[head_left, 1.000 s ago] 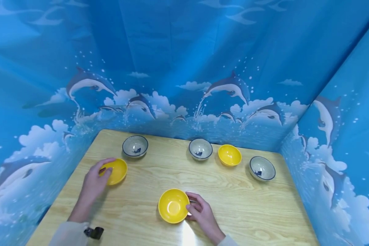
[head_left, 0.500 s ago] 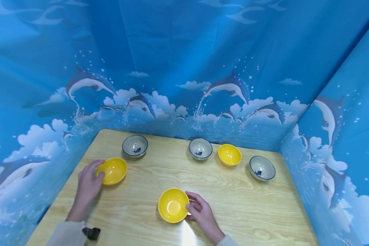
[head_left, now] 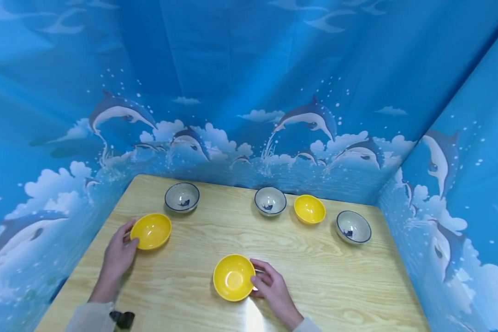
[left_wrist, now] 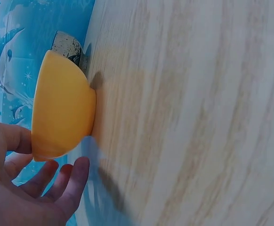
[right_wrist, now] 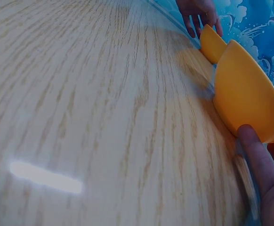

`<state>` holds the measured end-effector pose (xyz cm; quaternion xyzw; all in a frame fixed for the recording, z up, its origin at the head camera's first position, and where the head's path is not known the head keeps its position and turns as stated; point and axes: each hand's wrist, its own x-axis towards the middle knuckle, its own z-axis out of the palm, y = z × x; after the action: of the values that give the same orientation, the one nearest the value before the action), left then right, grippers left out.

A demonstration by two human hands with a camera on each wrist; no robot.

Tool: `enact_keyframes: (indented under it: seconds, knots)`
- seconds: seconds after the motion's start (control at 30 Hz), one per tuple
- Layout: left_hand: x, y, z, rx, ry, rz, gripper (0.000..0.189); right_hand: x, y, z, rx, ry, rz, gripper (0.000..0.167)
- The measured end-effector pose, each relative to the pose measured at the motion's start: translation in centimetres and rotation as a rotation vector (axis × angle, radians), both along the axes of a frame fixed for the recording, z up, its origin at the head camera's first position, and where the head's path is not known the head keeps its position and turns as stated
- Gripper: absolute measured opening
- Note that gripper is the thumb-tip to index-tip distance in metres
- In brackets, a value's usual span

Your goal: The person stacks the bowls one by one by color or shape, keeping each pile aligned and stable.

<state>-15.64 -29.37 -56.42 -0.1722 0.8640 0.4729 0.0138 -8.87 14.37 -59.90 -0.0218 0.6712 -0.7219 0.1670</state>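
Observation:
In the head view my left hand (head_left: 119,252) holds the left side of a yellow bowl (head_left: 151,231), thumb at the rim and fingers by the outer wall. The left wrist view shows this yellow bowl (left_wrist: 61,106) upright on the table, several fingers spread beside it. My right hand (head_left: 271,289) grips a second yellow bowl (head_left: 234,277) by its right side. Its thumb lies at the rim; a fingertip (right_wrist: 246,133) touches the outer wall in the right wrist view. Both bowls have nothing inside.
Along the back of the wooden table (head_left: 315,286) stand a patterned grey bowl (head_left: 182,197), another grey bowl (head_left: 270,201), a third yellow bowl (head_left: 310,209) and a third grey bowl (head_left: 354,227). A blue dolphin curtain (head_left: 232,92) hangs behind and at both sides.
My left hand has shifted left and down, its fingers moving from over the bowl's inside to its left edge. That bowl has moved very slightly left. The right hand stays still.

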Motion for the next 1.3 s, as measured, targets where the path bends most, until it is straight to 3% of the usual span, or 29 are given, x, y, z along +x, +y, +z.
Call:
enact_keyframes:
  seconds: [0.17,0.4,0.7,0.93,1.3]
  knots:
    - [0.1,0.3,0.0,0.092,-0.05,0.041,0.065,0.0,0.0,0.0,0.001,0.005,-0.001,0.057]
    - [0.3,0.6,-0.4,0.304,-0.064,0.132,0.066,0.0,-0.1,0.0,0.01,-0.006,-0.003,0.057]
    - [0.1,0.9,-0.4,0.378,-0.098,0.217,0.065,0.1,-0.1,0.1,0.012,-0.011,-0.008,0.057]
    - [0.1,0.8,-0.4,0.424,-0.115,0.219,0.066,0.1,-0.1,0.0,0.004,-0.004,-0.011,0.056]
    - [0.8,1.1,0.0,0.417,-0.111,0.14,0.064,0.1,-0.1,0.0,0.007,-0.001,-0.016,0.056]
